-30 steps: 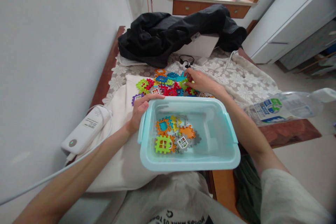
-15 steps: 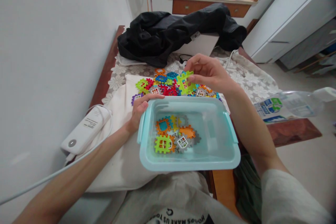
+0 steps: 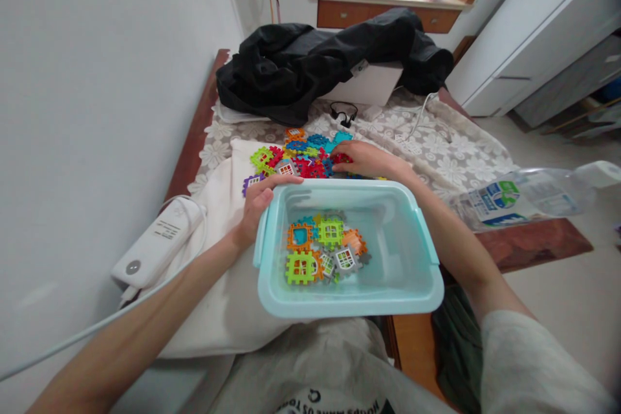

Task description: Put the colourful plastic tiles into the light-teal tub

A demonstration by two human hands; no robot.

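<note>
A light blue plastic bin (image 3: pixel 412 291) rests at the table's near edge with several colourful interlocking toy tiles (image 3: pixel 323 249) inside. My left hand (image 3: pixel 259 204) grips the bin's far left corner, thumb on the rim. A pile of toy tiles (image 3: pixel 295 158) lies on the cloth beyond the bin. My right hand (image 3: pixel 366 160) reaches into that pile, palm down, its fingertips closing on a red tile (image 3: pixel 341 158).
A black jacket (image 3: pixel 315 58) lies over a white box at the table's far end. A white power adapter (image 3: pixel 158 242) with a cable sits left, a plastic water bottle (image 3: pixel 524 197) lies right. Black earphones (image 3: pixel 343 113) rest beyond the pile. White cabinets stand far right.
My right hand lifted a green tile from the pile, dropped it into the bin, and has gone back down to the pile. My left hand has not moved.
</note>
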